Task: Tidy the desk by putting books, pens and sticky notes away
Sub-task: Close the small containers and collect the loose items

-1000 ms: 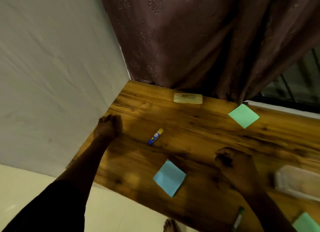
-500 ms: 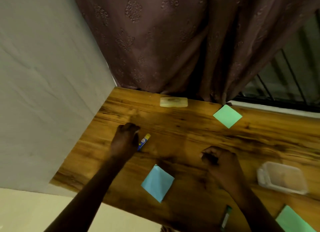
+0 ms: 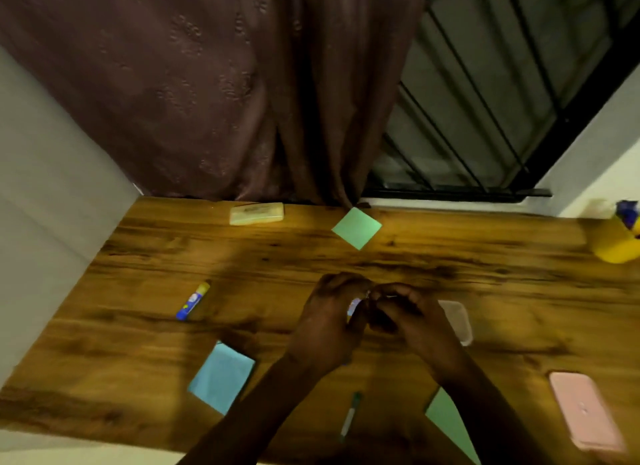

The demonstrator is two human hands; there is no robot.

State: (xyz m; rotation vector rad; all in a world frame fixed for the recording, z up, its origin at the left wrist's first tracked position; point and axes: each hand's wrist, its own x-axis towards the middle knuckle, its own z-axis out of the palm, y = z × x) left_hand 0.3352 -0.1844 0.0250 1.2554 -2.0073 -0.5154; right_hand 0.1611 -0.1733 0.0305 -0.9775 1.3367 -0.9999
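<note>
Inspector: Sticky note [image 3: 221, 378], blue, where is it?
Clerk: Loose on the desk [image 3: 485, 263]; pen [image 3: 350, 416] near the front edge.
Inspector: Hands?
Clerk: Left hand [image 3: 329, 322] and right hand [image 3: 412, 319] together, pinching a small item [image 3: 354, 308], unidentifiable. Likely next: stow it.

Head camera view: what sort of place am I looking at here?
Probably a home study corner: a wooden desk stands against a barred window with a brown curtain, and a blue square sticky note and a blue-and-yellow glue stick lie on it.
</note>
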